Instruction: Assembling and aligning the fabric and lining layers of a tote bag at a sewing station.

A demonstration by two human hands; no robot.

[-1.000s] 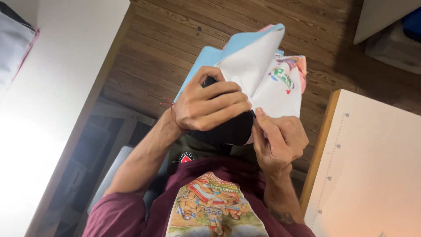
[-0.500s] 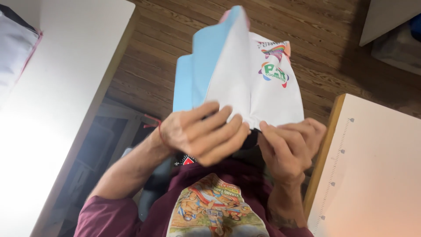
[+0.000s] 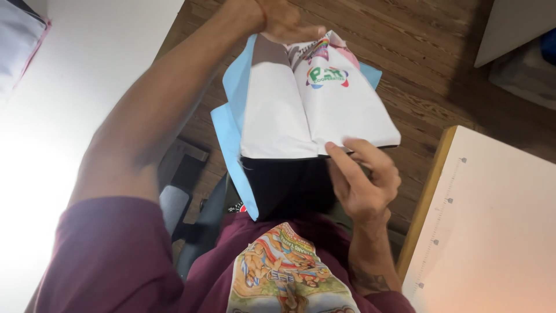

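Both my hands hold the white printed bag (image 3: 313,116): left hand (image 3: 281,20) clamped on its far end, right hand (image 3: 362,179) pinching its near edge.

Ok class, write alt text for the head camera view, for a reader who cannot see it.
A person's two hands hold a white and light blue garment with a colourful print above a wooden floor: the left hand grips its far end, the right hand pinches the near edge. White tables flank both sides.

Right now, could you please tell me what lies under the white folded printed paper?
A light blue sheet and a black object show beneath the white folded printed paper; the rest is covered.
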